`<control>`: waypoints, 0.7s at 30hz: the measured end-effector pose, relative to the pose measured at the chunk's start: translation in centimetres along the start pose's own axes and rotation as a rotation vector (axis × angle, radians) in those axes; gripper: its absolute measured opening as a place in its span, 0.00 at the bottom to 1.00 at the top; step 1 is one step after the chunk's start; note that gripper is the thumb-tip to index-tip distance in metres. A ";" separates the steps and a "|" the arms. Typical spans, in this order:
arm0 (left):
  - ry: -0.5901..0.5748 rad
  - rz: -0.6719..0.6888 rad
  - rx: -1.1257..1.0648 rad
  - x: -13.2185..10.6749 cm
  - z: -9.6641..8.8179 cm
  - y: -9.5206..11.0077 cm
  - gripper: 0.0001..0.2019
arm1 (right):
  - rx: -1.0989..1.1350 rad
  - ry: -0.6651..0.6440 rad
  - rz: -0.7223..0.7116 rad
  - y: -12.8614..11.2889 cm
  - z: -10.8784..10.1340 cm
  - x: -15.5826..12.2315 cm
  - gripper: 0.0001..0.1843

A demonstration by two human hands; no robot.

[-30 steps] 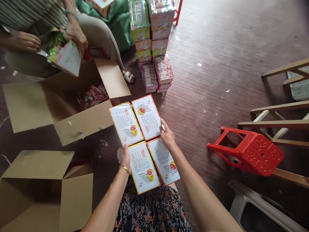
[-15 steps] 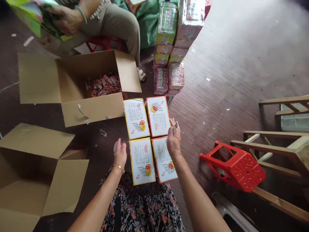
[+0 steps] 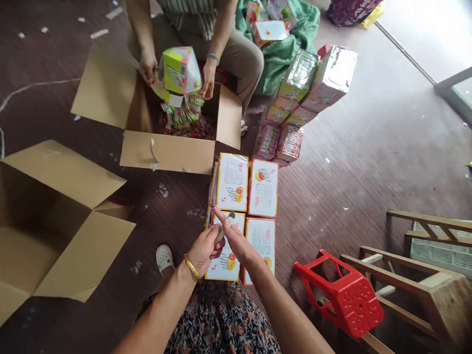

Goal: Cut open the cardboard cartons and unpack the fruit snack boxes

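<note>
Several flat white printed boxes (image 3: 263, 188) with orange and yellow borders lie side by side on the dark floor in front of my knees. My two hands meet over the near-left box (image 3: 225, 263). In my right hand (image 3: 236, 239) there is a small pale object (image 3: 225, 223), pinched between the fingers, with the forefinger pointing forward. My left hand (image 3: 205, 250), with a gold bangle on the wrist, is closed and touches the same object from the left.
A person sits opposite, tipping a green carton (image 3: 180, 70) over an open cardboard box (image 3: 173, 152) of sweets. Another open cardboard box (image 3: 55, 216) lies at the left. Wrapped packs (image 3: 313, 83) are stacked behind. A red stool (image 3: 342, 295) and wooden frames (image 3: 424, 265) lie at the right.
My right hand has come from the right side of the boxes to the left, and my left hand has closed in to meet it. The person opposite has lifted the green carton over the box.
</note>
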State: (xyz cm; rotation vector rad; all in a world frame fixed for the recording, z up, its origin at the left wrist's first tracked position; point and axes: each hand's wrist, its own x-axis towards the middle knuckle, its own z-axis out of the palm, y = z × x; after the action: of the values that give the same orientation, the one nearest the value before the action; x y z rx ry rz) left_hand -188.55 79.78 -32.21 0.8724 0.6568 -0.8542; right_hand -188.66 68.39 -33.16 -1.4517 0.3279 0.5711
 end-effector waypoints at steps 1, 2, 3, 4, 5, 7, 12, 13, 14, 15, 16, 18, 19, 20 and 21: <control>0.042 0.021 0.010 0.0 -1.5 0.4 0.25 | -0.082 0.011 -0.057 0.1 0.4 0.9 0.35; 0.094 0.057 0.023 0.0 -3.1 0.8 0.27 | -0.169 0.055 -0.109 0.2 0.6 2.0 0.35; 0.149 0.107 0.036 0.1 -4.8 1.3 0.29 | -0.260 0.145 -0.160 0.3 0.6 3.4 0.34; 0.209 0.168 0.051 0.2 -6.4 1.7 0.29 | -0.359 0.269 -0.215 0.3 0.4 5.0 0.33; 0.265 0.235 0.067 0.5 -7.8 2.1 0.28 | -0.473 0.396 -0.274 0.3 -0.1 6.8 0.32; 0.353 0.333 0.107 1.3 -10.3 2.4 0.23 | -0.722 0.576 -0.372 0.5 -1.3 10.7 0.29; 0.354 0.218 0.536 5.7 -12.8 1.8 0.07 | -1.211 0.584 -0.369 2.7 -3.3 17.4 0.26; 0.338 0.216 0.662 7.1 -12.6 2.0 0.06 | -1.268 0.588 -0.370 3.4 -3.4 17.9 0.27; 0.326 0.232 0.768 8.7 -12.2 2.3 0.08 | -1.312 0.599 -0.379 4.0 -3.4 18.1 0.27; 0.320 0.263 0.847 10.4 -11.6 3.0 0.09 | -1.343 0.609 -0.390 4.5 -3.5 18.2 0.27; 0.319 0.296 0.893 12.3 -10.9 3.9 0.11 | -1.365 0.616 -0.396 4.9 -3.5 18.2 0.27; 0.326 0.351 0.979 16.1 -9.3 6.2 0.15 | -1.392 0.623 -0.395 5.3 -3.6 18.1 0.28; 0.328 0.374 1.027 17.8 -8.6 7.5 0.17 | -1.402 0.627 -0.390 5.3 -3.7 18.0 0.28; 0.321 0.391 1.074 19.4 -7.9 8.7 0.17 | -1.411 0.630 -0.384 5.3 -3.8 18.1 0.28; 0.307 0.408 1.120 20.8 -7.4 9.8 0.18 | -1.418 0.632 -0.380 5.3 -3.9 18.2 0.28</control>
State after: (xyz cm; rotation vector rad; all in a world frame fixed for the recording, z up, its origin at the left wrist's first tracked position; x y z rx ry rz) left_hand -170.84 82.21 -48.41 2.0958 0.1839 -0.6817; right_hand -176.04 67.69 -47.78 -2.9889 0.0804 -0.0938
